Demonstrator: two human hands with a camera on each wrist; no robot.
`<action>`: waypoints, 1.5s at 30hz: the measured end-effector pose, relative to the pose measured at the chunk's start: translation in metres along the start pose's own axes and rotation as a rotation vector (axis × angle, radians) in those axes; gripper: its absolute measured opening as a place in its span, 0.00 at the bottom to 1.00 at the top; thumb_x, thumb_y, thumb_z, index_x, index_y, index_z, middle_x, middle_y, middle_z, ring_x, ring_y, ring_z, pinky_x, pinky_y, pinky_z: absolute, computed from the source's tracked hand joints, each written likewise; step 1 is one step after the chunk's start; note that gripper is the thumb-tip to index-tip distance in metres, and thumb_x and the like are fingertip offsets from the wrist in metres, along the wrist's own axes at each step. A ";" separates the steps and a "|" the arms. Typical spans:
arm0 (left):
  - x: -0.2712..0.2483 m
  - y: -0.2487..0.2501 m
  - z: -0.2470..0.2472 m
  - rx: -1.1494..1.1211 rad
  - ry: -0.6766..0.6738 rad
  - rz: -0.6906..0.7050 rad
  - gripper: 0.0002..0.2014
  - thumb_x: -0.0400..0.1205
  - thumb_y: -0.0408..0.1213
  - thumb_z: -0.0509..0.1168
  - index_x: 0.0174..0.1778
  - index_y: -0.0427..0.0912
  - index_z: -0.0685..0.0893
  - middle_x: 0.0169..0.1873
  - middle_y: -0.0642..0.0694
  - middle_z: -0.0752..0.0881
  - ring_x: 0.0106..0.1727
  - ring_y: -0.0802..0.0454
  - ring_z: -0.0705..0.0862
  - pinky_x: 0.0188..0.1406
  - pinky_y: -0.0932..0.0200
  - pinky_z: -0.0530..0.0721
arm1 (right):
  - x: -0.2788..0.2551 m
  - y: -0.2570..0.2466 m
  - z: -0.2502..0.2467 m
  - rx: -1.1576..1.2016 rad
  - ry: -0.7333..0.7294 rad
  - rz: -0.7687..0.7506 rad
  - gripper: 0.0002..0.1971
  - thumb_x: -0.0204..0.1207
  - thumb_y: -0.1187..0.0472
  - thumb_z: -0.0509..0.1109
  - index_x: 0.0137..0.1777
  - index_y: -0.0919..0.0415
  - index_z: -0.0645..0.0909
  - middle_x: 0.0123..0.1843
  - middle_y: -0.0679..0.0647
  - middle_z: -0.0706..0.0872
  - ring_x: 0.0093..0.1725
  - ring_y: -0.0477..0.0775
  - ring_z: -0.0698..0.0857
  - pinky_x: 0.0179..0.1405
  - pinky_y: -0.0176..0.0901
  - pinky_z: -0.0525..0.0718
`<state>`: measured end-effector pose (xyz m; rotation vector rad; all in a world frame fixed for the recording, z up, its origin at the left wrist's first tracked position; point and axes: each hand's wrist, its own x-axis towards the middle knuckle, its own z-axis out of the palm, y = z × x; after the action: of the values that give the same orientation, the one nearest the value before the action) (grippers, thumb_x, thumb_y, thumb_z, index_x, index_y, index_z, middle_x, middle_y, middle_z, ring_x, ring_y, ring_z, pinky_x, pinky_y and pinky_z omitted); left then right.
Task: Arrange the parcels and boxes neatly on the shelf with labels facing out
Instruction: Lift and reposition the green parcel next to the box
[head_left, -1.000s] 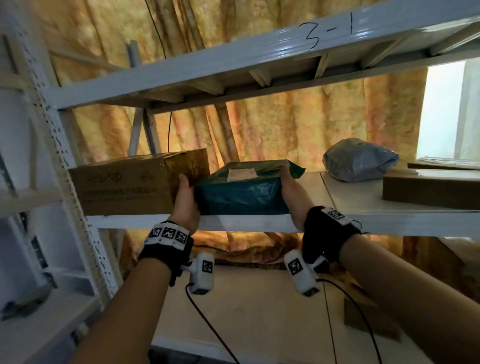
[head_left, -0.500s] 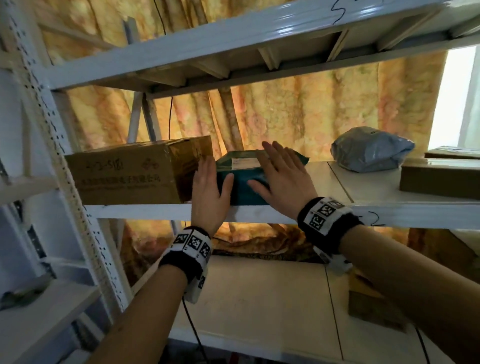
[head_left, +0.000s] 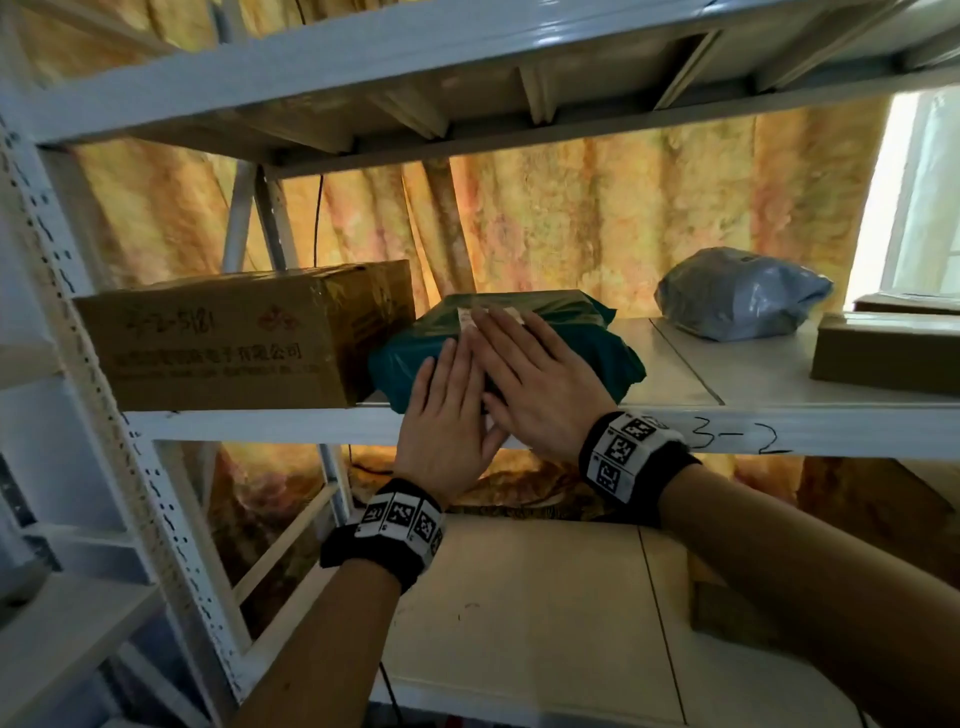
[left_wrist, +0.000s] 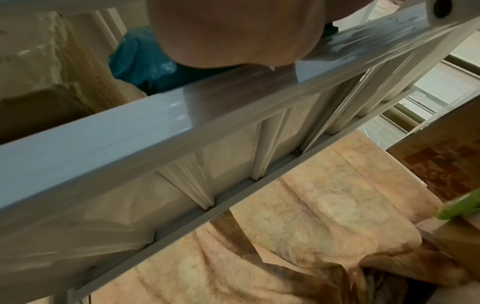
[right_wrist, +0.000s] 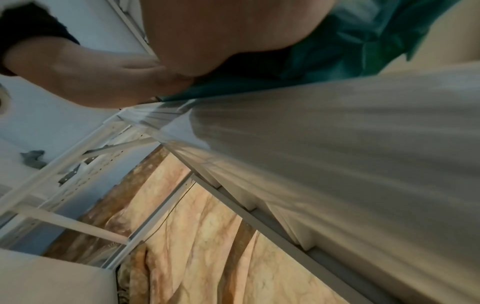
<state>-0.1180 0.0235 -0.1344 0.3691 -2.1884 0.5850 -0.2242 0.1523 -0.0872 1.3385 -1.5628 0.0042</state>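
A dark green plastic parcel (head_left: 566, 338) lies on the white shelf (head_left: 727, 431) marked 3-2, right beside a brown cardboard box (head_left: 218, 343) with printed text on its front. A white label (head_left: 470, 318) shows on the parcel's top. My left hand (head_left: 449, 410) lies flat against the parcel's front face with straight fingers. My right hand (head_left: 530, 374) lies flat on the parcel's top and front, fingers straight, next to the left hand. In the wrist views the green parcel (left_wrist: 140, 61) (right_wrist: 337, 47) shows above the shelf edge, behind each palm.
A grey plastic parcel (head_left: 737, 293) sits further right on the same shelf, with a flat brown box (head_left: 883, 348) at the right edge. Another shelf board (head_left: 363, 67) runs overhead. A lower shelf (head_left: 519, 623) holds a brown box (head_left: 727, 608). An orange curtain hangs behind.
Both hands let go of the parcel's sides and now lie flat on its front and top, close together. The parcel sits further back on the shelf, next to the box.
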 end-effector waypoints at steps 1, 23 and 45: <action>-0.002 -0.001 0.001 -0.003 0.011 -0.022 0.38 0.88 0.60 0.40 0.84 0.32 0.48 0.83 0.37 0.50 0.86 0.44 0.46 0.85 0.45 0.46 | -0.003 0.005 0.001 -0.016 0.011 0.000 0.35 0.88 0.45 0.51 0.86 0.69 0.54 0.87 0.64 0.58 0.87 0.62 0.57 0.86 0.60 0.54; 0.006 -0.002 -0.049 -1.681 0.217 -1.018 0.36 0.85 0.66 0.37 0.85 0.52 0.60 0.83 0.53 0.64 0.83 0.55 0.62 0.80 0.57 0.58 | -0.012 0.037 -0.033 1.603 -0.037 1.290 0.35 0.84 0.33 0.43 0.79 0.54 0.70 0.69 0.51 0.78 0.56 0.47 0.81 0.63 0.45 0.73; -0.010 -0.051 -0.074 -1.762 0.065 -1.059 0.41 0.82 0.70 0.38 0.86 0.49 0.57 0.83 0.52 0.64 0.83 0.54 0.61 0.84 0.49 0.54 | 0.016 0.022 -0.021 1.680 -0.217 1.264 0.46 0.72 0.19 0.44 0.66 0.56 0.81 0.64 0.59 0.86 0.62 0.61 0.85 0.70 0.62 0.79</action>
<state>-0.0417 0.0198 -0.0866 0.3751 -1.3466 -1.7226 -0.2238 0.1617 -0.0541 1.0509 -2.3533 2.4066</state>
